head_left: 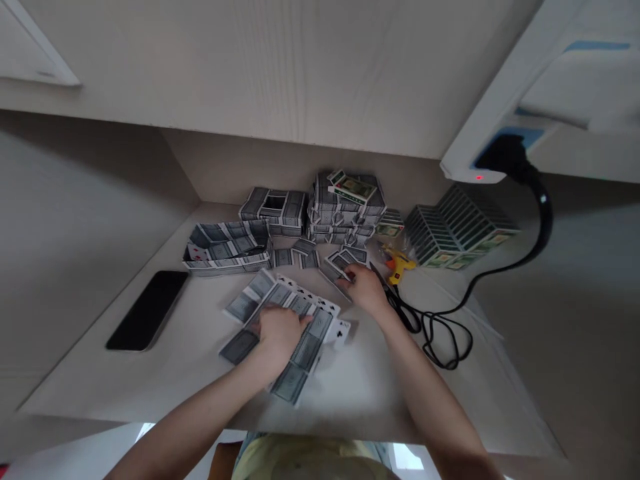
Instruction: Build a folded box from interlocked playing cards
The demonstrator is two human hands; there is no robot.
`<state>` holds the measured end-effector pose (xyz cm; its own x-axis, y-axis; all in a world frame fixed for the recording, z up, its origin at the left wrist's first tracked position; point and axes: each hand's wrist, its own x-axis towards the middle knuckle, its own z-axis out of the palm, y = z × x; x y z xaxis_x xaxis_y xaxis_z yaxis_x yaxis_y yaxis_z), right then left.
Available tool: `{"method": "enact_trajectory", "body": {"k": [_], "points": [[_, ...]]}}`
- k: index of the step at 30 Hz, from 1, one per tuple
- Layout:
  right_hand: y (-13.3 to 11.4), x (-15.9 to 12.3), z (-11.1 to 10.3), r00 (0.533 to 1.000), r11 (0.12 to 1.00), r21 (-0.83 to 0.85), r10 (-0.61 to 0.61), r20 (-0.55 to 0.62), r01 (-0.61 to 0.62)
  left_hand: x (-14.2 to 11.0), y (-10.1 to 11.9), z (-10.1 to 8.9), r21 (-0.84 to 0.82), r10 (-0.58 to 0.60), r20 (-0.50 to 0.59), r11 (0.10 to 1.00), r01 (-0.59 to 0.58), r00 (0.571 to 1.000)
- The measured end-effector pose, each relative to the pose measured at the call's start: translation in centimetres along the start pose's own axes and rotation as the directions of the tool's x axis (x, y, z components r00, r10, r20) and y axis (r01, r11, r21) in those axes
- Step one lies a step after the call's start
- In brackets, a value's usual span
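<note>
A flat panel of joined playing cards (293,383), mostly backs up, lies on the desk with a few card faces showing along its far and right edges. My left hand (280,333) presses on its middle, thumb stretched to the right and fingers curled, partly hidden. Farther off to the right, my right hand (367,290) is closed with a pinch on playing cards (340,261) from a small loose pile. More loose cards (303,253) lie left of that pile. Behind the panel stands an open box made of cards (230,267).
Card-built blocks (345,213) stand at the back, a card packet (355,189) on top. Stacked card packs (457,230) stand back right. A yellow glue gun (399,263) and black cable (447,343) lie right of my right hand. A phone (149,311) lies left. A shelf (250,73) overhangs.
</note>
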<state>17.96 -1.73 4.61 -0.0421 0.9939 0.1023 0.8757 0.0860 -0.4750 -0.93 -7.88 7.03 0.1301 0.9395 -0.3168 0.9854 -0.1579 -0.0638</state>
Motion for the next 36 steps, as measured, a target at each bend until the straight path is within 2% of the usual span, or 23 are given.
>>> {"method": "enact_trajectory", "body": {"k": [2,4,7,9,13,18,20,22,26,27,29,33,36], "points": [[0.5,-0.4,0.1,0.999,0.993,0.120,0.023,-0.036,-0.018,0.6,-0.1,0.0,-0.027,-0.017,0.025,0.999,0.017,1.000],[0.9,-0.8,0.3,0.997,0.952,0.299,0.074,-0.018,-0.065,1.1,-0.1,-0.1,-0.043,-0.012,0.014,0.999,0.013,1.000],[1.5,-1.5,0.4,0.981,0.788,0.584,0.153,0.121,-0.195,1.4,0.2,0.0,-0.062,-0.032,-0.007,0.998,0.031,0.999],[1.9,-2.0,0.4,0.963,0.671,0.690,0.178,0.204,-0.270,1.4,0.6,0.0,-0.072,-0.039,0.006,0.997,0.039,0.999],[2.3,-2.8,0.2,0.938,0.558,0.754,0.223,0.267,-0.347,1.0,1.0,-0.5,-0.059,0.045,0.078,0.997,-0.040,0.996],[2.2,-3.2,1.0,0.902,0.569,0.702,0.230,0.364,-0.428,-0.3,-0.7,-1.6,-0.019,0.177,0.083,0.984,-0.176,0.981],[2.0,-3.1,1.5,0.894,0.583,0.681,0.230,0.385,-0.443,-0.6,-1.5,-1.8,-0.004,0.263,0.017,0.965,-0.263,0.965],[1.9,-3.0,1.8,0.894,0.600,0.668,0.224,0.388,-0.440,-0.8,-2.1,-1.7,-0.010,0.403,-0.086,0.914,-0.406,0.911],[1.8,-3.0,2.2,0.908,0.614,0.671,0.227,0.353,-0.414,-0.4,-2.1,-0.4,-0.055,0.693,-0.212,0.696,-0.716,0.689],[1.9,-3.0,2.2,0.913,0.608,0.684,0.224,0.340,-0.403,-0.3,-1.9,0.1,-0.062,0.728,-0.226,0.652,-0.756,0.647],[1.9,-3.0,2.2,0.924,0.589,0.712,0.218,0.315,-0.382,0.1,-1.5,1.3,-0.067,0.759,-0.249,0.607,-0.792,0.602],[2.0,-3.0,2.1,0.931,0.533,0.765,0.255,0.260,-0.360,0.5,-0.6,3.5,-0.069,0.687,-0.305,0.675,-0.734,0.660],[2.0,-2.9,1.6,0.934,0.465,0.817,0.271,0.234,-0.340,0.5,-0.2,4.2,-0.046,0.638,-0.342,0.722,-0.691,0.690]]}}
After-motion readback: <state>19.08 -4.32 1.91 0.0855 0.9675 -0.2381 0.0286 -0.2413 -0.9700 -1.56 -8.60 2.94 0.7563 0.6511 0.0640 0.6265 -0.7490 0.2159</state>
